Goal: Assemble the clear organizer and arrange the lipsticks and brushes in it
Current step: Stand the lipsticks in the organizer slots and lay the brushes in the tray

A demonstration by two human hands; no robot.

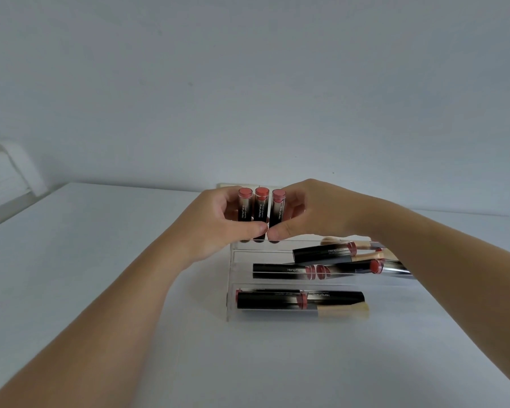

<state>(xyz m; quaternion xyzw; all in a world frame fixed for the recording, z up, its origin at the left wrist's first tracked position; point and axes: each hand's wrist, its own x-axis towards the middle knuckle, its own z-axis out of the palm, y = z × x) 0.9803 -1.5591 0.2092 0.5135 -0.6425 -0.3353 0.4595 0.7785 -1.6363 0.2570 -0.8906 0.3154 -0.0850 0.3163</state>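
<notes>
Bracing three upright lipsticks [259, 212] at frame centre: left hand [218, 222] and right hand [309, 213] curl round them, thumbs meeting in front, likely to keep them aligned on the clear organizer's [233, 307] top tier. Others lie flat below.

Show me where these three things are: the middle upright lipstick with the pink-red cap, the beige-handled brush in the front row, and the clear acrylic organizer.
Middle upright lipstick with pink-red cap [261, 206]: head view, on its barrel.
Beige-handled brush [343, 313]: head view, on its handle.
Clear acrylic organizer [277, 316]: head view, on its front wall.
</notes>
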